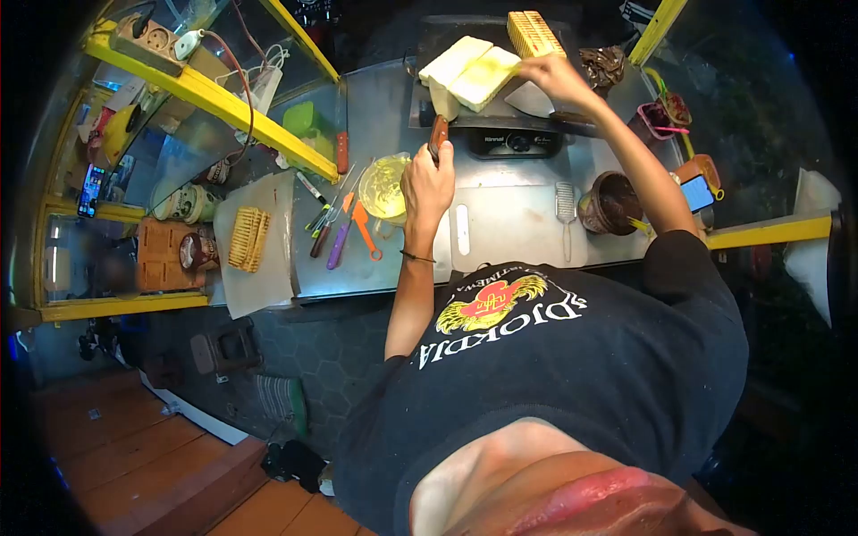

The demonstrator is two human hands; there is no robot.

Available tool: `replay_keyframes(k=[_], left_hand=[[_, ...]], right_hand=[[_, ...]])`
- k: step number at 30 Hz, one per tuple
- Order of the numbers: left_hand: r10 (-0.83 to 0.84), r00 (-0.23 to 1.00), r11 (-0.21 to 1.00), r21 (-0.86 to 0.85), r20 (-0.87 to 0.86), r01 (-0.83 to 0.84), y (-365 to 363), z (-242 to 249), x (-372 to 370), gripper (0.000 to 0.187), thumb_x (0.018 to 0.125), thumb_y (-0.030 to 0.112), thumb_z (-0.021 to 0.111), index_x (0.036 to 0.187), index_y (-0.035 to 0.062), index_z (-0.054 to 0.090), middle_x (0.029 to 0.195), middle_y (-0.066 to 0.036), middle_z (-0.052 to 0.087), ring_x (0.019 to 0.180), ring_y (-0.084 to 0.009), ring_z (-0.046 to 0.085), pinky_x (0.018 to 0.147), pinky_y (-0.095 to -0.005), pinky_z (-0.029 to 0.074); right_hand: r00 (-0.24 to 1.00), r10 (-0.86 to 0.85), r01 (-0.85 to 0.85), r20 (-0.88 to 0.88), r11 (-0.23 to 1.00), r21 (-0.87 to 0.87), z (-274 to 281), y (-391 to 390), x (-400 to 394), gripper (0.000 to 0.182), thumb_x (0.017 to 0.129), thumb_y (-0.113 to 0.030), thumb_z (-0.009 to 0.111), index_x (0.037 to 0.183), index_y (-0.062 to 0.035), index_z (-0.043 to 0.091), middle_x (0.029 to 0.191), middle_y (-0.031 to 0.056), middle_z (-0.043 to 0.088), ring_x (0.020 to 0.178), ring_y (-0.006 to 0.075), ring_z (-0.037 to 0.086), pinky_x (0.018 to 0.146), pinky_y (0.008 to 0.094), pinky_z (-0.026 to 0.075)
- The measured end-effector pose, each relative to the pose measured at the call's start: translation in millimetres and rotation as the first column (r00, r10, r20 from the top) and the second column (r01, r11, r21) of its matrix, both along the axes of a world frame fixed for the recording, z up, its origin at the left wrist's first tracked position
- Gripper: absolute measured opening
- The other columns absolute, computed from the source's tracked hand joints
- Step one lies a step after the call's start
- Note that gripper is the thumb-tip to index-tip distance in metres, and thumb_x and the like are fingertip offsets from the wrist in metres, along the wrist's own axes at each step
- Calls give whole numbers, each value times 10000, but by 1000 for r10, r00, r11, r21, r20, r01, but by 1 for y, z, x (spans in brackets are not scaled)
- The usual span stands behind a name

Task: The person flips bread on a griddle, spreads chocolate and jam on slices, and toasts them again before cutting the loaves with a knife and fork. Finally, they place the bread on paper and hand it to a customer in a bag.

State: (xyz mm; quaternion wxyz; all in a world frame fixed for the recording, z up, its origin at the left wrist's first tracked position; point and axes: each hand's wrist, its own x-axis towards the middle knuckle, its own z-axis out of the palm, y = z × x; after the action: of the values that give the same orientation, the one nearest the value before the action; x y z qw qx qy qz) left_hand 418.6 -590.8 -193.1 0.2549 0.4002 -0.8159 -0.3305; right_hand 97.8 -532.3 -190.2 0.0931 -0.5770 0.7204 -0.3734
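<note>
My left hand [427,189] is wrapped round the brown wooden handle of a spatula [439,134]. Its pale blade reaches up to the near edge of two thick white bread slabs [465,70], which lie side by side over the dark griddle [433,40]. The right slab has a yellow smear on top. At that slab's right edge, the fingers of my right hand [556,80] are pinched together; what lies between them is too small and blurred to tell. Below this hand, another wide metal scraper [529,100] rests on the griddle.
Ridged toasted bread [534,34] sits at the griddle's back. A bowl of yellow spread [386,188] stands left of a white cutting board [509,223], with a grater [566,204] and a chocolate tub [609,201] rightward. Knives [338,246] lie left. A yellow frame [223,107] encloses the counter.
</note>
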Motion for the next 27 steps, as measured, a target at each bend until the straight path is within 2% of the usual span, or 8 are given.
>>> replay_keyframes(k=[2, 7, 11, 13, 17, 23, 24, 27], left_hand=[[-12, 1000, 1000, -24, -4, 12, 2, 4, 1, 447, 956, 390, 490, 845, -23, 621, 745, -250, 631, 740, -437, 618, 682, -491, 460], [-25, 999, 998, -57, 47, 27, 8, 13, 0, 448, 954, 376, 492, 860, -43, 621, 785, -288, 632, 772, -478, 608, 701, -517, 462], [-24, 1000, 1000, 14, 15, 24, -4, 0, 5, 441, 957, 383, 487, 795, -4, 622, 629, -149, 613, 655, -322, 631, 626, -431, 454], [-37, 999, 999, 24, -8, 37, 2, 0, 5, 438, 951, 380, 497, 769, 0, 616, 611, -139, 605, 621, -303, 624, 607, -421, 451], [-54, 997, 982, -182, -53, 43, -6, -12, 0, 424, 941, 368, 511, 744, 7, 612, 552, -98, 570, 529, -240, 588, 556, -387, 434], [-69, 996, 998, -3, -55, 68, -3, -3, 4, 424, 945, 366, 505, 742, 7, 603, 535, -95, 558, 519, -235, 583, 542, -391, 429], [-74, 997, 995, 61, 13, 73, -2, 3, 4, 453, 952, 378, 490, 841, -40, 625, 727, -274, 619, 751, -465, 614, 675, -511, 457], [-25, 1000, 995, 94, -19, 26, -4, 4, 3, 457, 950, 382, 493, 835, -40, 626, 733, -274, 621, 755, -465, 616, 682, -510, 461]], right_hand=[[914, -400, 403, 70, 915, -32, -24, -14, -30, 323, 877, -192, 604, 1130, -5, 680, 998, 191, 713, 899, 285, 702, 813, 374, 538], [993, 24, -30, 114, 998, 51, -21, 5, 50, 314, 919, -190, 599, 1138, 26, 664, 1057, 205, 700, 958, 230, 664, 868, 340, 496], [977, -212, 214, 27, 971, -103, -17, 7, 6, 287, 928, -173, 570, 1154, -28, 673, 1106, 178, 689, 922, 246, 692, 837, 365, 530], [930, -364, 368, -58, 923, 110, -14, 8, 12, 282, 920, -165, 583, 1162, -57, 677, 1122, 189, 675, 1019, 289, 669, 903, 379, 509], [990, 105, -100, -96, 993, 58, -15, 20, 79, 289, 894, -128, 594, 1149, -20, 674, 1139, 206, 663, 1055, 321, 652, 941, 380, 489], [924, -375, 377, 75, 926, -8, -50, -5, 3, 333, 943, -246, 577, 1162, -10, 664, 1139, 187, 675, 1029, 227, 669, 884, 351, 504], [966, -237, 240, 106, 970, -23, -47, -2, 20, 322, 935, -250, 581, 1140, -21, 676, 1102, 185, 684, 1008, 256, 677, 879, 361, 510], [999, -6, 8, 39, 999, -46, -30, 17, 58, 318, 938, -249, 575, 1138, -24, 678, 1054, 187, 695, 997, 287, 684, 884, 376, 516]])
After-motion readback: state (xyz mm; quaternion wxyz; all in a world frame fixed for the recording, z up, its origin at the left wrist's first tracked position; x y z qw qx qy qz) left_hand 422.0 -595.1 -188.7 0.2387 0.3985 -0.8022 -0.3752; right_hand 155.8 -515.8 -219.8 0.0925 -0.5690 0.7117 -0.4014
